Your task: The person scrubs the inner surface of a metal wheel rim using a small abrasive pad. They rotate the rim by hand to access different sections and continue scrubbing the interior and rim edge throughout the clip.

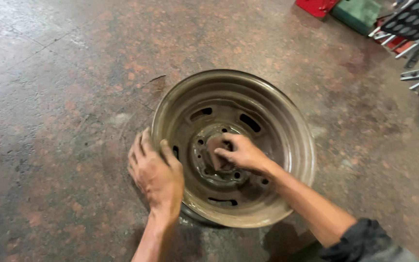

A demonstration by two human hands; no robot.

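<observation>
A worn steel wheel rim [287, 131] lies flat on the floor in the middle of the head view, its dish facing up. My left hand [156, 172] grips the rim's left edge, thumb over the lip and fingers outside. My right hand [241, 153] is inside the dish at the hub, pinching a small brown piece of abrasive paper [214, 145] and pressing it against the centre plate near the bolt holes.
The floor [64, 97] is stained reddish-grey concrete. At the top right stand a red object [316, 6], a green box [357, 13] and dark metal racks with white bars [413, 24].
</observation>
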